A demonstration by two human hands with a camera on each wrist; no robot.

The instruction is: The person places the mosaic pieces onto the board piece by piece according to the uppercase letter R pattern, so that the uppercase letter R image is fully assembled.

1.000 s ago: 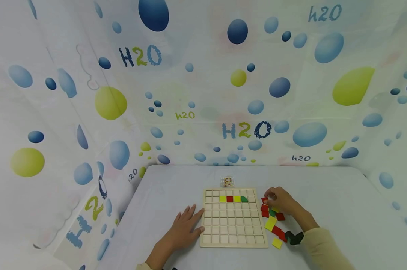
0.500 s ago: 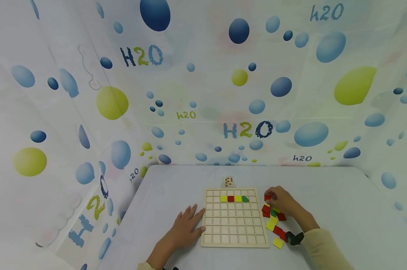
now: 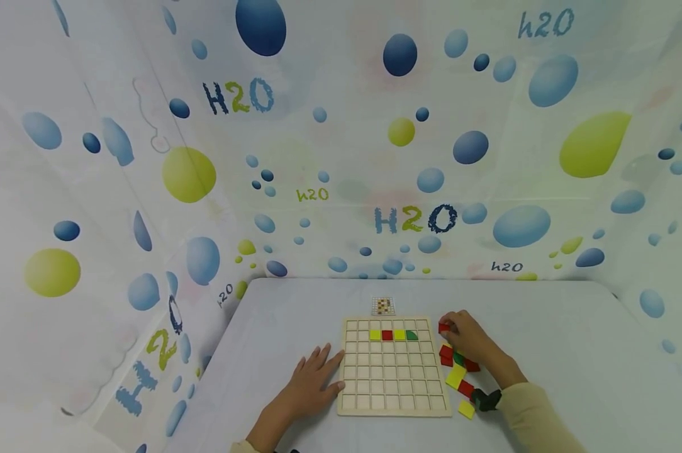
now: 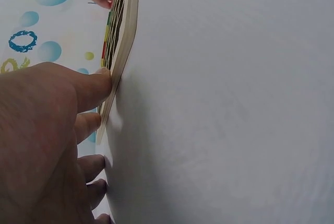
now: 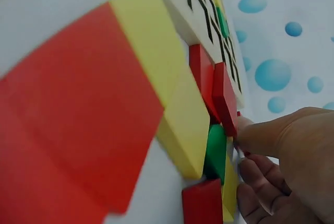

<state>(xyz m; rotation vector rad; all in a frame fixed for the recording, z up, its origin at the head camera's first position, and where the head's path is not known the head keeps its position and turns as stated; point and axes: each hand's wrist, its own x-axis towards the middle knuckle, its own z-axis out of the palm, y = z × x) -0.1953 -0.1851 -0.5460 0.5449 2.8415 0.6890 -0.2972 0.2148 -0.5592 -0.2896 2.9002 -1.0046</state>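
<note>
My left hand (image 3: pixel 311 385) lies with fingers spread beside a wooden grid board (image 3: pixel 394 390), thumb and index fingertip at its left edge. Along the board's second row sit a yellow tile (image 3: pixel 375 335), a red tile (image 3: pixel 387 335), another yellow tile (image 3: pixel 400 335) and a green tile with a rounded corner (image 3: pixel 411 335). Off the board's upper right corner, my right hand (image 3: pixel 472 338) pinches a red square tile (image 3: pixel 443 327) between thumb and fingers. In the right wrist view, fingers and thumb mostly hide that tile.
Loose tiles lie right of the board: several red tiles (image 3: pixel 446 355), yellow tiles (image 3: pixel 456 376) and a green tile (image 5: pixel 215 151). A small printed pattern card (image 3: pixel 383 306) lies behind the board. A dark strap (image 3: pixel 485 399) is at my right wrist, over the tiles.
My right hand has lifted the red tile away from the pile and shifted slightly toward the back of the table. The left hand stays at the board's edge.
</note>
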